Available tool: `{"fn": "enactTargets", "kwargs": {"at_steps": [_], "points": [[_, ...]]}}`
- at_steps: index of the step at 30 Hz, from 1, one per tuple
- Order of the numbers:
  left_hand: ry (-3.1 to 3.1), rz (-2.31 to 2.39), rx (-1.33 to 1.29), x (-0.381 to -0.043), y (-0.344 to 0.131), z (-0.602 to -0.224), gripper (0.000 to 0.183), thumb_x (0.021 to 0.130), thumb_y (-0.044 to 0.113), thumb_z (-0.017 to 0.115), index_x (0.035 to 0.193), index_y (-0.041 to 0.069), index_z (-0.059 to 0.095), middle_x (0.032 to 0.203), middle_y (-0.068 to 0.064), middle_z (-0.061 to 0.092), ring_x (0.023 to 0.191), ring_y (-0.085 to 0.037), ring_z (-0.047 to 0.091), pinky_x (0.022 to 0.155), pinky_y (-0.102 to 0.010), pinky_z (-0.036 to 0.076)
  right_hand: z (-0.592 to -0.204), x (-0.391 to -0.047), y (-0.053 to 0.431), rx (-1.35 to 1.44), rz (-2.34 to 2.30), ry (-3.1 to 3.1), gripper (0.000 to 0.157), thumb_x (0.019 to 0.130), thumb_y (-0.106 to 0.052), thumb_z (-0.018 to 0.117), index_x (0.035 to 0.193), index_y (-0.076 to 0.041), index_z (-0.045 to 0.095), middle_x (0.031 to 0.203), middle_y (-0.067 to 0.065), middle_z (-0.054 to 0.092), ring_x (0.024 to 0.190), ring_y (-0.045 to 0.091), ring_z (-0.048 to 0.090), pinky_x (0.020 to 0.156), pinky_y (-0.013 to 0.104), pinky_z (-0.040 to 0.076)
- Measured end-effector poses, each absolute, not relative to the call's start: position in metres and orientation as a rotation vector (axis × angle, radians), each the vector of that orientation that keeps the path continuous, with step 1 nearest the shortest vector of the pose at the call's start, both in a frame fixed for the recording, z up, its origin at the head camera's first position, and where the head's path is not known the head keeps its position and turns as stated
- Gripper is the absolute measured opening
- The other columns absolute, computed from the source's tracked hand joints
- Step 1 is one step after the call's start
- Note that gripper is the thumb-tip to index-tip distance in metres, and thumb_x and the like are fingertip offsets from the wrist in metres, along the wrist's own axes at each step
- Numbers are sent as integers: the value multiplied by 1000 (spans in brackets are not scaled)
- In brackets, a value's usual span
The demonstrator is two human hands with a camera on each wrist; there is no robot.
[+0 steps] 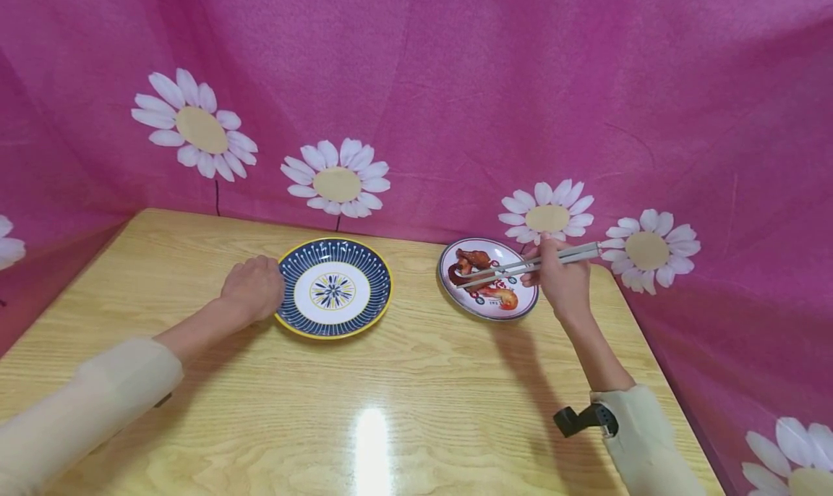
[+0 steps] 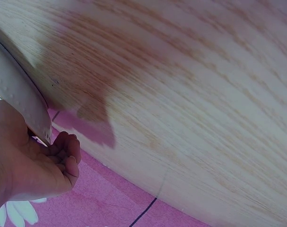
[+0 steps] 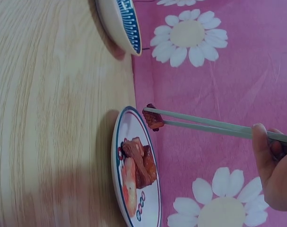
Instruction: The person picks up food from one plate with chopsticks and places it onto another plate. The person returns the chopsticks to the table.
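My left hand [image 1: 255, 288] holds the left rim of a blue-and-white patterned plate [image 1: 333, 322] with a yellow edge, its fingers curled at the rim. From the left wrist view, the pale underside of the plate [image 2: 18, 80] shows beside the hand [image 2: 34, 163]. In my right hand [image 1: 565, 283] is a pair of grey chopsticks [image 3: 204, 121]. Their tips pinch a dark red, bumpy piece of food [image 3: 153, 118], lifted off a smaller white oval plate [image 3: 129, 120]. Brown glazed pieces [image 3: 142, 163] and an orange-and-white shrimp-like piece [image 3: 130, 187] lie on that plate.
Both plates stand toward the far side of a light wood table [image 1: 416, 387]. A pink cloth [image 1: 442, 105] printed with white daisies hangs behind and at the sides. A black strap [image 1: 582, 418] with a small device sits on the right wrist.
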State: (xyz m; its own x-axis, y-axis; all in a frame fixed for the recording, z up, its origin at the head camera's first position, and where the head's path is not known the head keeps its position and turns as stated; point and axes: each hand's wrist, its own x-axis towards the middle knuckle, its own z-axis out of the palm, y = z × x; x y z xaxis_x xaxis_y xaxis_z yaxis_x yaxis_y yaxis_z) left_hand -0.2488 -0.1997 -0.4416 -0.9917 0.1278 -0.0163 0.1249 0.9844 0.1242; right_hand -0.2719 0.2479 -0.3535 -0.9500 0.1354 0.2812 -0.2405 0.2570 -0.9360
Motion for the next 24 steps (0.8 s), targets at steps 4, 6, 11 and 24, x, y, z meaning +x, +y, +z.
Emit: {"fn": "enactTargets", "kwargs": {"at_steps": [4,6,11,24], "points": [[3102,192,196,-249,-200,-441,32,99,8,33,108,-19,50,95,-25,51,99,-42,54,86,-55,43,-354,-273,254,68,1713,-2216,51,106,-27,47,86,17,61,63,12,65,45,9,61,48,28,54],[3104,192,198,-249,-200,-441,32,99,8,34,108,-18,50,94,-25,52,99,-42,54,86,-55,43,-354,-273,257,52,1692,-2217,51,106,-28,47,86,17,62,61,9,64,45,9,61,48,29,54],[3114,186,204,-249,-199,-441,31,99,8,35,106,-18,51,93,-24,52,98,-42,55,86,-55,44,-354,-275,264,10,1708,-2195,50,105,-28,49,86,17,62,61,7,64,45,10,62,48,29,55],[3099,184,200,-250,-200,-441,34,99,9,33,108,-19,50,96,-25,52,99,-42,53,87,-55,43,-358,-281,278,-51,1671,-2213,50,106,-31,48,84,13,62,62,10,64,46,10,62,50,29,55]]}}
